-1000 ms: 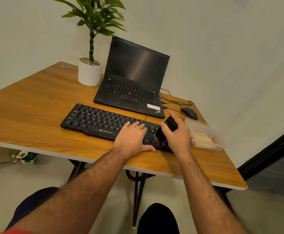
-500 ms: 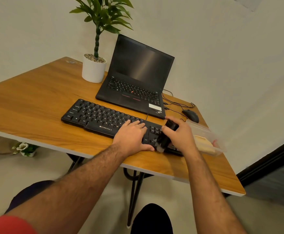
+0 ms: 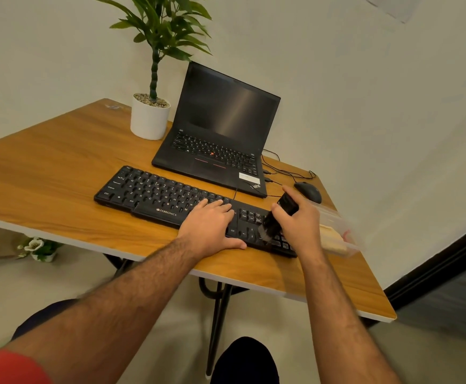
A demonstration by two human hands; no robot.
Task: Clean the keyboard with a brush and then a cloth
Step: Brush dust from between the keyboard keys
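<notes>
Left hand [image 3: 212,225] lies flat, fingers spread, on right-centre of black keyboard [image 3: 154,192], pinning it to wooden desk [image 3: 46,176]; it grasps nothing. Right hand [image 3: 301,223] wraps black brush [image 3: 279,214], bristle end tilted down onto keys at keyboard's right end. I see clear plastic tub [image 3: 340,234] just right of that hand, pale cloth [image 3: 331,239] inside. Farther back: black mouse [image 3: 308,191], open laptop [image 3: 220,131] with dark screen, white potted plant [image 3: 150,117].

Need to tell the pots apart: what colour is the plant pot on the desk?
White, plain; the pot shows clearly in the head view.
</notes>
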